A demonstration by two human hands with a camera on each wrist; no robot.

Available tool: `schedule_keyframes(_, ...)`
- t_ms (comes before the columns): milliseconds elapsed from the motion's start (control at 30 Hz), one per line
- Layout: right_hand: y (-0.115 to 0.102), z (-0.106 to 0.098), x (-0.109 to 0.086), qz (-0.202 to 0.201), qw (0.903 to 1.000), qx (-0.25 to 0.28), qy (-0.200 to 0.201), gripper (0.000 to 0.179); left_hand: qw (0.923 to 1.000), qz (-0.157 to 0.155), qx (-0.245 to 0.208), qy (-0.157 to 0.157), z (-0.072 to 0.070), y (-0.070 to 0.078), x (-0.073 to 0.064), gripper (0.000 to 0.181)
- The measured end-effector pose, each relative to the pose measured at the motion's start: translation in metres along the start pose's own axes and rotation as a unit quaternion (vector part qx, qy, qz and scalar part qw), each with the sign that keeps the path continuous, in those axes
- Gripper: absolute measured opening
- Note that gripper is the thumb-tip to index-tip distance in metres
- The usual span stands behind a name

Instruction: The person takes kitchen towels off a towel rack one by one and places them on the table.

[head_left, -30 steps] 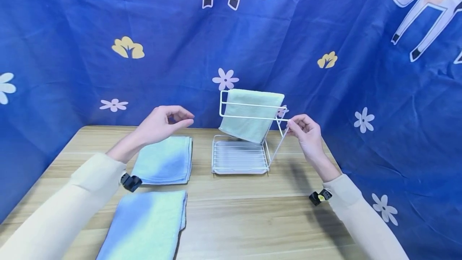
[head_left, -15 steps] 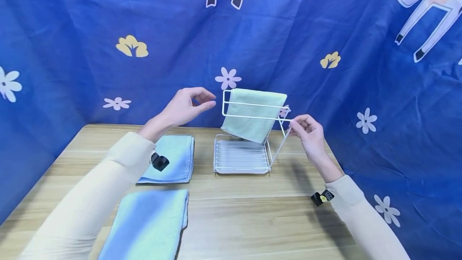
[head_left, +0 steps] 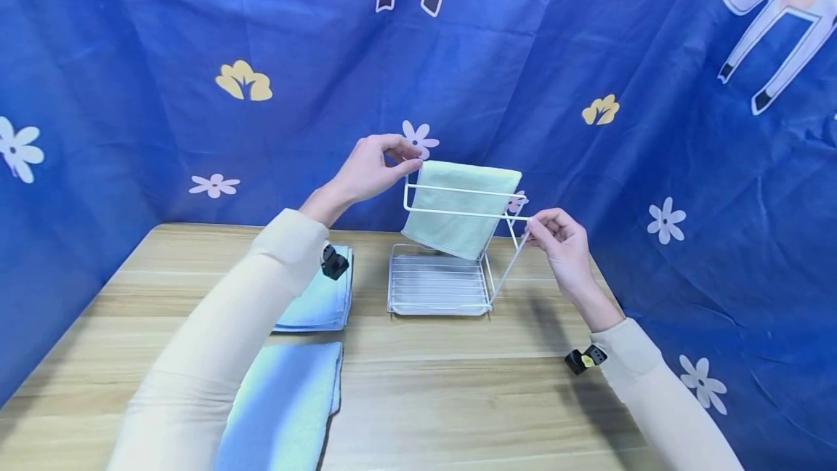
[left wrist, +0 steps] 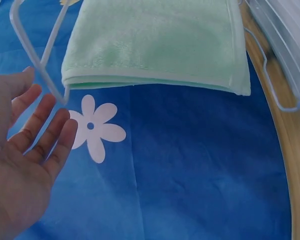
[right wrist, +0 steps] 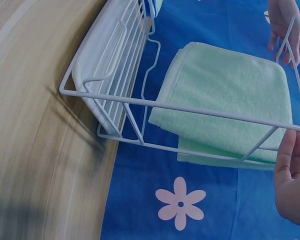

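Observation:
A white wire rack with a slatted tray at its base stands toward the back of the table. Over its top hangs a folded light green towel. Thumb and fingertips of my right hand pinch the upper right front corner of the frame. My left hand is at the upper left corner, fingertips right at the wire. In the left wrist view, the fingers lie loosely extended beside the bent wire, close to the towel's folded edge.
Left of the rack lies a folded light blue towel, partly hidden by my left sleeve. Nearer me is another folded blue towel. A blue curtain with flowers and animals hangs behind the wooden table and along its sides.
My left hand has moved right and up, from above the blue towel to the rack's upper left corner. The right hand keeps its pinch on the rack.

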State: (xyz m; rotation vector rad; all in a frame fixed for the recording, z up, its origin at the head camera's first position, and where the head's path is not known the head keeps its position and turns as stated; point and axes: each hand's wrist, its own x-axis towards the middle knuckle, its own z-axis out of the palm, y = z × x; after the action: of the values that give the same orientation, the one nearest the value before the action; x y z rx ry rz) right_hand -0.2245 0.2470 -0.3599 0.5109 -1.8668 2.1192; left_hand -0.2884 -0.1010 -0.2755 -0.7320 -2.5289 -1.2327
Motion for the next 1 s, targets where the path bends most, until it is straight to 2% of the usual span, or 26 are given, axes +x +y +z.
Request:
schedule_keyframes(133, 0.000, 0.001, 0.000, -0.002, 1.0000, 0.002, -0.001, 0.020, 1.0000, -0.005, -0.005, -0.005, 0.006, -0.003, 0.008, 0.028)
schedule_keyframes(300, 0.000, 0.003, -0.002, -0.001, 1.0000, 0.002, -0.004, 0.017, 0.9993, -0.027, -0.013, -0.021, 0.011, -0.005, 0.013, 0.032)
schedule_keyframes(567, -0.004, 0.003, -0.003, 0.000, 1.0000, 0.001, 0.000, 0.024, 0.9969, -0.064, -0.027, -0.037, 0.019, 0.002, 0.022, 0.042)
schedule_keyframes(1000, -0.003, 0.002, -0.001, -0.002, 1.0000, 0.005, -0.004, 0.022, 0.9934, -0.056, -0.008, -0.100, 0.023, 0.015, 0.036, 0.035)
